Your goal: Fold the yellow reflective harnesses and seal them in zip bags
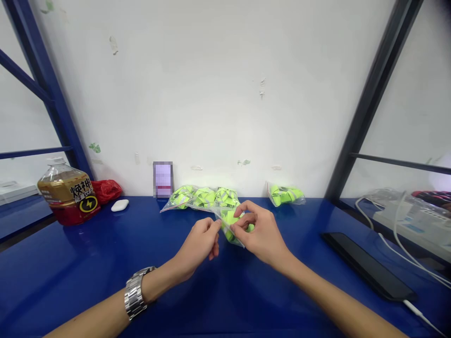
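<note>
Between my hands is a clear zip bag (229, 233) with folded neon-yellow reflective strap material inside, tilted above the blue table. My left hand (201, 241) pinches the bag's left edge between thumb and forefinger. On its right side, my right hand (259, 232) pinches the rim with thumb and fingertips. Right behind it, several similar bags (204, 197) of neon-yellow material lie in a row against the wall. One more such bag (286, 195) lies apart, to the right.
A large drink bottle (70, 192) stands at the left by a red plastic bag (107, 189) and a white earbud case (120, 205). A phone (163, 180) leans on the wall. At right, a black phone (368, 265) lies plugged into a white cable (419, 312), near power strips (416, 220).
</note>
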A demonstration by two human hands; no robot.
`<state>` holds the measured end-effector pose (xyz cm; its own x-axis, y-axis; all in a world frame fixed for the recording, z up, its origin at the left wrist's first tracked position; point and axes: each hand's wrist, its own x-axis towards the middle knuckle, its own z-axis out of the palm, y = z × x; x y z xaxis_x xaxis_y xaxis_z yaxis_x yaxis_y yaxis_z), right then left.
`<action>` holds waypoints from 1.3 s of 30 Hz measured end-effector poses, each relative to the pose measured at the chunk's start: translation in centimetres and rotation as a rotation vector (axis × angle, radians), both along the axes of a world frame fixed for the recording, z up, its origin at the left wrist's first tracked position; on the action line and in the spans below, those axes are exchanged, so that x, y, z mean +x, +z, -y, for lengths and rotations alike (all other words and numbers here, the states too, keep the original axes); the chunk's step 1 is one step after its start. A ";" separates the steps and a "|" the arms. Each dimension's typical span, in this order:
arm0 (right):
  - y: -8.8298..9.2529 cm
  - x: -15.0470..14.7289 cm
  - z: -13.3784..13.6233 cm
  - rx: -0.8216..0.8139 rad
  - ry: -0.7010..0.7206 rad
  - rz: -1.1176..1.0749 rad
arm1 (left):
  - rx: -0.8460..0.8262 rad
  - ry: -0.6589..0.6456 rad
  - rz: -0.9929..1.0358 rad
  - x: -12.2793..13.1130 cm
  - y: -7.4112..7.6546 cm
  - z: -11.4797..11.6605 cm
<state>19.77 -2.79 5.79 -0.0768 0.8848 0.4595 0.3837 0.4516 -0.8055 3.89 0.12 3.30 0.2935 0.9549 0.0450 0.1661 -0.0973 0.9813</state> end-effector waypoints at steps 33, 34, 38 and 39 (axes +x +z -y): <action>2.4 5.4 0.2 0.016 -0.069 0.465 | 0.500 0.085 -0.540 -2.6 -0.2 -1.4; 2.0 5.8 0.0 0.004 -0.010 0.454 | 0.504 0.097 -0.584 -2.9 -0.5 -1.7; -0.7 7.2 -1.7 -0.070 0.017 0.565 | 0.542 0.120 -0.706 -3.7 -1.2 -2.3; -1.4 7.4 -2.3 -0.106 0.055 0.614 | 0.568 0.130 -0.712 -3.9 -1.4 -2.4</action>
<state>27.16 -0.45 4.38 -0.3456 0.9106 0.2268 0.7695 0.4133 -0.4869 -0.02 2.50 1.91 0.3233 0.8722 0.3669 0.7564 -0.4712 0.4536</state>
